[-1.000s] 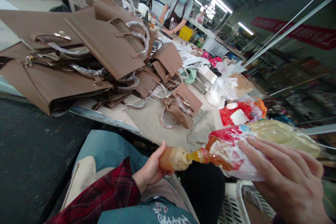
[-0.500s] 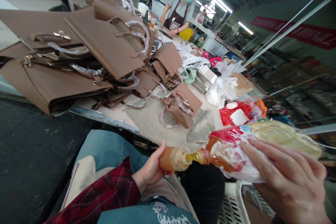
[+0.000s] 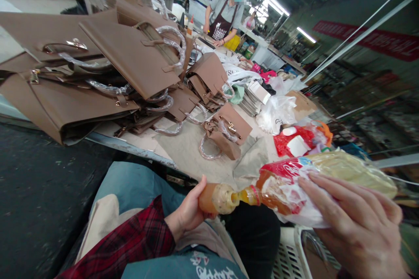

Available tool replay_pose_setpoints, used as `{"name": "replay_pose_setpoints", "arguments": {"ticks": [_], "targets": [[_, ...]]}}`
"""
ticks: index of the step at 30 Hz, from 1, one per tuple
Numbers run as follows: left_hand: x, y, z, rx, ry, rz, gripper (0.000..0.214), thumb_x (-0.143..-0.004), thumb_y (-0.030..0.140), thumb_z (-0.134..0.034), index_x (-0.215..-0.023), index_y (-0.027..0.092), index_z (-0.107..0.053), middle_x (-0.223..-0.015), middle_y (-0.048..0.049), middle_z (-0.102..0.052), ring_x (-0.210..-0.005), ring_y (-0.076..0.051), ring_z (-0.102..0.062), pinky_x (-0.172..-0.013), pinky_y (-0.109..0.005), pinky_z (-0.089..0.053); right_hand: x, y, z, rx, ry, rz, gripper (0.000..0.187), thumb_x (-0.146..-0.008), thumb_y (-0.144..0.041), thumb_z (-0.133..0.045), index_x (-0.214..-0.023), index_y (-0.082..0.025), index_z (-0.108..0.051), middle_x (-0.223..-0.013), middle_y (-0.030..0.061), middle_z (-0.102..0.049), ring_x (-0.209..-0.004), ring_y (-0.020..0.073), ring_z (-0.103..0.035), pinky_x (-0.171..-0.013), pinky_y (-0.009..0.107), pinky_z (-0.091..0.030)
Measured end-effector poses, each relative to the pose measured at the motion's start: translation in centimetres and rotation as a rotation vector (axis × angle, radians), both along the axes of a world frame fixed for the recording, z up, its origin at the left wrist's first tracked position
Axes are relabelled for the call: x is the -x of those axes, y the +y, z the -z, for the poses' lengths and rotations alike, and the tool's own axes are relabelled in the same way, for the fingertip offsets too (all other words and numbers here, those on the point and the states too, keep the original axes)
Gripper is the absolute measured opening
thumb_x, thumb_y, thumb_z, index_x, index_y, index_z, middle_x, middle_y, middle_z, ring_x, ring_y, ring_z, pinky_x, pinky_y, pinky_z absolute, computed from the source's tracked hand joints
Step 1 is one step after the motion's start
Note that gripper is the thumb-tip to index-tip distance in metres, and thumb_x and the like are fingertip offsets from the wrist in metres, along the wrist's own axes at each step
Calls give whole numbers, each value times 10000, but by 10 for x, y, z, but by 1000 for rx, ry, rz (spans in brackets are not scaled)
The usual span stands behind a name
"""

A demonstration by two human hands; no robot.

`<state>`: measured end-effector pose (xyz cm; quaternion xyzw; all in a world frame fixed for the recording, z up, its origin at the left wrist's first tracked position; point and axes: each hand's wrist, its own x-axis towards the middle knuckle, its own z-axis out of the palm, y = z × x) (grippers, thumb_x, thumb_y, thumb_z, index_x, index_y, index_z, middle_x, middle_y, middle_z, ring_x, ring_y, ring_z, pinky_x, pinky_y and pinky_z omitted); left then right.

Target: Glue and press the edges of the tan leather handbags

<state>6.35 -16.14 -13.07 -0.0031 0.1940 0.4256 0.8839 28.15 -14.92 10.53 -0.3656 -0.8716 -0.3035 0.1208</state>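
Note:
In my left hand (image 3: 191, 209) is a small bottle (image 3: 214, 198) of amber liquid, tipped sideways, its crusted neck facing right. My right hand (image 3: 356, 213) is closed around a large plastic bottle (image 3: 284, 183) with a red label, partly wrapped in a thin plastic bag. That bottle lies nearly level, its red-ringed neck at the small bottle's mouth. Yellow-amber liquid (image 3: 244, 195) shows between the two openings. Beyond my hands a small brown handbag (image 3: 229, 133) with film-wrapped handles lies on the worktable (image 3: 183, 148).
Brown handbags (image 3: 131, 56) are heaped on the table to the left. A stack of pale cards (image 3: 253, 98), a white plastic bag (image 3: 276, 111) and a red bag (image 3: 284, 141) lie to the right. A white basket (image 3: 288, 253) stands below. Across the table a co-worker (image 3: 225, 13) stands.
My right hand and the large bottle have shifted very slightly left. My left hand keeps its hold on the small bottle. The co-worker's head has moved slightly.

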Motion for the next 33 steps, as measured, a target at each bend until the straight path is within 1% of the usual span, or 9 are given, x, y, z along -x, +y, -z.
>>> {"name": "replay_pose_setpoints", "arguments": {"ticks": [5, 11, 14, 17, 19, 21, 25, 28, 33], "targets": [[-1, -1, -2, -5, 12, 4, 638, -921, 662, -390, -1021, 87, -648, -795, -103, -611, -597, -177, -601, -386, -216, -407, 0, -1, -1, 6, 18, -11, 514, -932, -312, -582, -1415, -426, -448, -1170, 74, -676, -1020, 299, -653, -865, 437, -413], [1, 0, -3, 12, 15, 8, 622, -925, 654, -386, -981, 93, -648, -795, -102, -615, -591, -174, -607, -381, -211, -414, -1, -2, -2, 16, -45, -32, 577, -908, -275, -620, -1441, -383, -427, -1179, 95, -666, -1021, 314, -647, -855, 437, -405], [2, 1, -4, 18, 15, 15, 622, -934, 647, -366, -996, 95, -645, -815, -110, -628, -606, -183, -619, -373, -208, -407, -1, -1, -1, 34, -27, -26, 581, -915, -262, -605, -1447, -395, -412, -1175, 93, -666, -1025, 323, -643, -858, 449, -406], [2, 1, -5, 5, 7, 16, 622, -938, 643, -356, -1002, 95, -642, -803, -108, -630, -595, -181, -614, -374, -210, -411, -1, 0, -1, 24, -37, -50, 562, -925, -267, -588, -1453, -362, -420, -1185, 108, -658, -1027, 325, -636, -858, 451, -400], [2, 1, -5, -4, 3, 15, 622, -939, 644, -353, -988, 96, -641, -783, -104, -627, -589, -180, -613, -375, -210, -415, -3, 0, 0, 19, -54, -70, 558, -917, -275, -602, -1449, -322, -441, -1200, 121, -649, -1038, 329, -627, -863, 451, -390], [2, 1, -6, -1, 5, 15, 616, -942, 642, -354, -986, 98, -640, -781, -101, -628, -594, -181, -619, -375, -209, -418, -5, 1, 0, 22, -53, -74, 571, -902, -257, -623, -1444, -307, -452, -1212, 123, -641, -1048, 331, -618, -872, 452, -383], [3, 1, -8, 25, 17, 19, 597, -959, 619, -330, -971, 106, -635, -784, -95, -633, -591, -180, -626, -369, -205, -413, -7, 0, 1, 47, -56, -53, 592, -898, -239, -627, -1454, -311, -437, -1222, 125, -631, -1062, 339, -605, -884, 466, -379], [4, 2, -9, 29, 16, 32, 600, -966, 614, -314, -977, 106, -633, -798, -98, -638, -600, -183, -632, -376, -208, -421, -5, 0, 2, 35, -65, -56, 599, -902, -243, -622, -1462, -313, -423, -1218, 130, -629, -1049, 338, -607, -868, 462, -381], [2, 2, -6, 25, 10, 21, 616, -965, 618, -315, -1010, 94, -635, -836, -114, -648, -604, -185, -633, -380, -212, -424, -3, 1, 3, 9, -88, -58, 591, -936, -287, -569, -1491, -322, -368, -1202, 143, -628, -1020, 352, -610, -848, 480, -374]]}}
